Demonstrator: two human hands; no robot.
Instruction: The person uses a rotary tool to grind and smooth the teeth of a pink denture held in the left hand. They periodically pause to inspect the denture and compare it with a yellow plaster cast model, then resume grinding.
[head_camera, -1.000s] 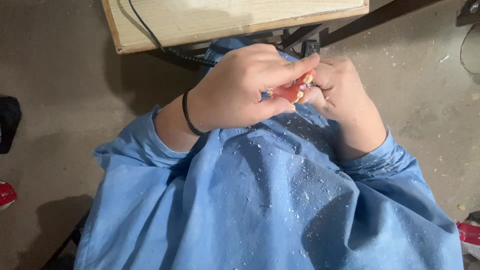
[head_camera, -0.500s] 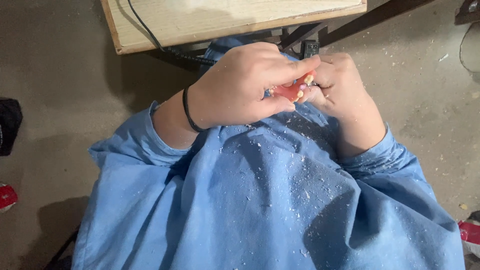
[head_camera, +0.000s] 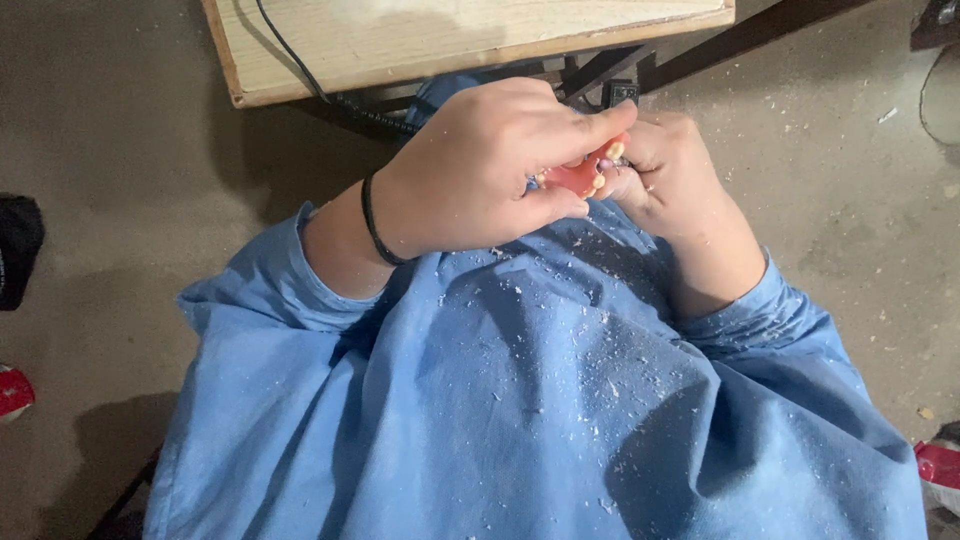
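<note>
My left hand is closed around a pink denture with pale teeth, held just above my lap. A black band circles that wrist. My right hand presses against the denture from the right, fingers curled; what it grips is hidden behind the left hand. White shavings are scattered over my blue gown.
A light wooden board lies at the top with a black cable running over its edge. Dark metal legs show beneath it. The grey floor is dusty, with debris at the right. Red-and-white shoes sit at both lower edges.
</note>
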